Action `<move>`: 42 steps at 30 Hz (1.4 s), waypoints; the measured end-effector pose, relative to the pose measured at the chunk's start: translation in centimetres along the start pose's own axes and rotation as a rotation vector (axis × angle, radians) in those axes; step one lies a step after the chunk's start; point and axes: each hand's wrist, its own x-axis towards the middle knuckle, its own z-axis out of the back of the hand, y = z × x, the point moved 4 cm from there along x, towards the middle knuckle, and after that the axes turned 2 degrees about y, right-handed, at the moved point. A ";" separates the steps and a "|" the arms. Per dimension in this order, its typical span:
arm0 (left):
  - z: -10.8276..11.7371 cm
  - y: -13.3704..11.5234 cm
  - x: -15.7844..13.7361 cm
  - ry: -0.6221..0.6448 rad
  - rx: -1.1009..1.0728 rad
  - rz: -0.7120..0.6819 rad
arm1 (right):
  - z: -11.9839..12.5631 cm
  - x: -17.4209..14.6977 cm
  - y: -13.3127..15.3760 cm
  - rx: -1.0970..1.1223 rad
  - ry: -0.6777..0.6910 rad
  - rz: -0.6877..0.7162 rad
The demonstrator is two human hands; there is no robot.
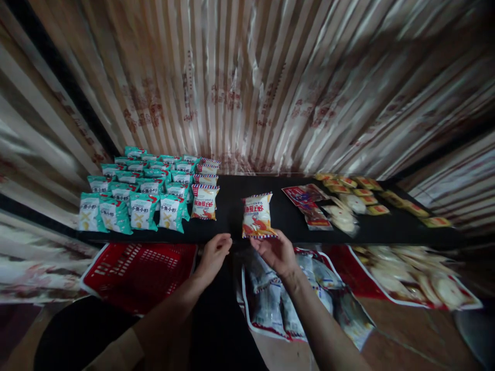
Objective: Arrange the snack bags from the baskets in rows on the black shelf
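Just right of centre frame, an orange-and-white bag (257, 214) stands upright, print facing out, presumably to be read from the front; the right hand (279, 253), half open, touches its lower edge, whether gripping or merely steadying I can't tell. Beside it, the left hand (214, 253) hovers, loosely curled, holding nothing. Over at left, teal bags (143, 214) crowd the black shelf (232, 198) in rows, likely propping each other up.
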 end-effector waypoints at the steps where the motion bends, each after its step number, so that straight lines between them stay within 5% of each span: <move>1: -0.6 -0.2 -0.4 0.044 -0.072 0.022 | -0.4 -0.7 -0.5 0.015 0.014 -0.001; 7: -3.3 -1.2 -3.0 0.269 -0.346 0.078 | -1.8 -4.1 -3.5 0.055 0.097 -0.080; 12: -2.4 -0.9 -3.7 0.222 -0.355 0.112 | -1.9 -5.6 -4.8 -0.039 0.127 -0.124; 19: 0.1 0.0 -3.4 0.129 -0.322 0.011 | -3.4 -5.8 -4.1 -0.187 0.071 0.011; 31: 4.3 1.3 -1.1 -0.043 -0.069 -0.078 | -7.0 -1.9 -5.2 -0.461 0.081 0.117; 38: 7.0 0.6 -0.5 -0.336 0.354 -0.320 | -8.4 3.0 -6.3 -0.564 -0.003 0.242; 42: 6.8 0.6 -1.5 -0.363 0.479 -0.434 | -9.5 5.1 -6.7 -0.646 -0.022 0.296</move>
